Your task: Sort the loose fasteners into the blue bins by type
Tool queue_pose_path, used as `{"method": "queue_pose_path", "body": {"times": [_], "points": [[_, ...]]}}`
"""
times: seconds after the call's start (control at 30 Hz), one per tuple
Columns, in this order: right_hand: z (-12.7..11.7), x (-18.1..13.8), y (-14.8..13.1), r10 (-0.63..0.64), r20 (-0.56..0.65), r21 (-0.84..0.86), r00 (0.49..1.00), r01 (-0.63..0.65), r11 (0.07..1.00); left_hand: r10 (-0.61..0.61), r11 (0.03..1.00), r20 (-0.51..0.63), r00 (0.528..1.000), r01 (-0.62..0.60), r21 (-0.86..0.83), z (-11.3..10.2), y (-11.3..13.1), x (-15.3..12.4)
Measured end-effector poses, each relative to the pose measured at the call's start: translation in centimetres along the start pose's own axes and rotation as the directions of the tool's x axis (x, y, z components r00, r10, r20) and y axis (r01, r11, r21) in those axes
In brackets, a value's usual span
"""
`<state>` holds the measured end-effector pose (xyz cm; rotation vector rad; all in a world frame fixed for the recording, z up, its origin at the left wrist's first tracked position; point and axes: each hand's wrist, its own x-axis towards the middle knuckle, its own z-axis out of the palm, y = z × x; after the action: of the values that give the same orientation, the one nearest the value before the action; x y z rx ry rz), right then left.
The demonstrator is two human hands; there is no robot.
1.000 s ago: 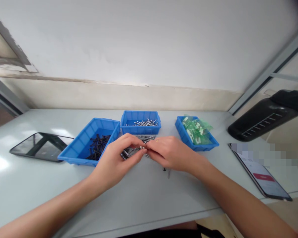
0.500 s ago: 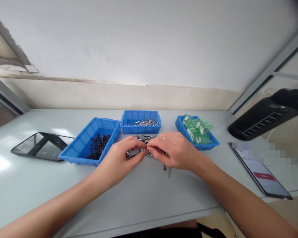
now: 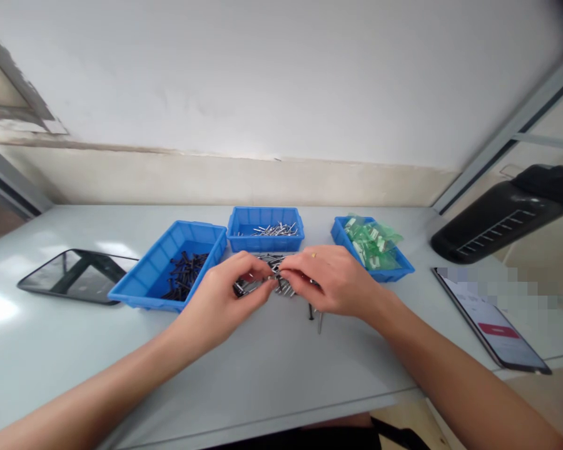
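Observation:
My left hand [image 3: 218, 297] is closed around a bundle of silver screws [image 3: 251, 285] just above the white table [image 3: 272, 375]. My right hand [image 3: 331, 278], with a ring on one finger, pinches at a loose pile of silver screws [image 3: 281, 284] lying on the table between both hands. Two single screws [image 3: 315, 315] lie below the right hand. Behind the hands stand three blue bins: the left bin [image 3: 169, 265] with black screws, the middle bin [image 3: 265, 229] with silver screws, and the right bin [image 3: 370, 250] with green plastic bags.
A dark tablet or phone [image 3: 77, 275] lies face up at the left. A phone with a lit screen [image 3: 492, 328] lies at the right near the table edge. A black device [image 3: 502, 215] sits at the far right. A wall runs behind the table.
Both hands have shifted slightly away from me toward the middle bin. The right hand's fingers have moved onto the screw pile; the left hand keeps its bundle.

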<state>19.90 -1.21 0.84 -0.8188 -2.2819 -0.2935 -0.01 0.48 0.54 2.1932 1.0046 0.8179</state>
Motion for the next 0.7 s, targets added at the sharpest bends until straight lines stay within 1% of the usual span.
{"method": "queue_pose_path", "body": {"times": [0.1, 0.17, 0.3, 0.37, 0.43, 0.53, 0.6, 0.7], "points": [[-0.1, 0.0, 0.1, 0.012, -0.056, -0.024, 0.998, -0.013, 1.0, 0.011, 1.0, -0.076, 0.997, -0.011, -0.009, -0.2, 0.1, -0.1], [-0.2, -0.1, 0.1, 0.032, -0.056, -0.021, 0.998, -0.033, 0.999, 0.034, 0.999, -0.11, 0.993, -0.037, -0.02, -0.2, 0.0, -0.2], [0.0, -0.1, 0.3, 0.095, 0.059, 0.013, 0.994, -0.096, 0.995, 0.081, 0.994, -0.187, 0.979, -0.092, -0.052, -0.1, -0.4, -0.3], [0.3, -0.1, 0.3, 0.087, 0.117, 0.029, 0.989, -0.091, 0.995, 0.109, 0.991, -0.213, 0.971, -0.123, -0.056, 0.0, -0.5, -0.3], [0.7, -0.1, 0.2, 0.06, 0.152, 0.025, 0.987, -0.065, 0.998, 0.137, 0.987, -0.2, 0.97, -0.151, -0.059, 0.0, -0.5, -0.3], [1.2, -0.2, -0.1, 0.032, 0.192, 0.007, 0.981, -0.034, 0.999, 0.147, 0.985, -0.14, 0.979, -0.157, -0.066, 0.1, -0.4, -0.3], [1.3, -0.1, -0.1, 0.026, 0.207, 0.002, 0.978, -0.026, 1.0, 0.118, 0.988, -0.118, 0.986, -0.128, -0.083, 0.2, -0.4, -0.4], [1.0, -0.1, 0.0, 0.063, 0.2, -0.009, 0.978, -0.063, 0.998, 0.049, 0.992, -0.117, 0.992, -0.063, -0.113, 0.2, -0.4, -0.4]]}}
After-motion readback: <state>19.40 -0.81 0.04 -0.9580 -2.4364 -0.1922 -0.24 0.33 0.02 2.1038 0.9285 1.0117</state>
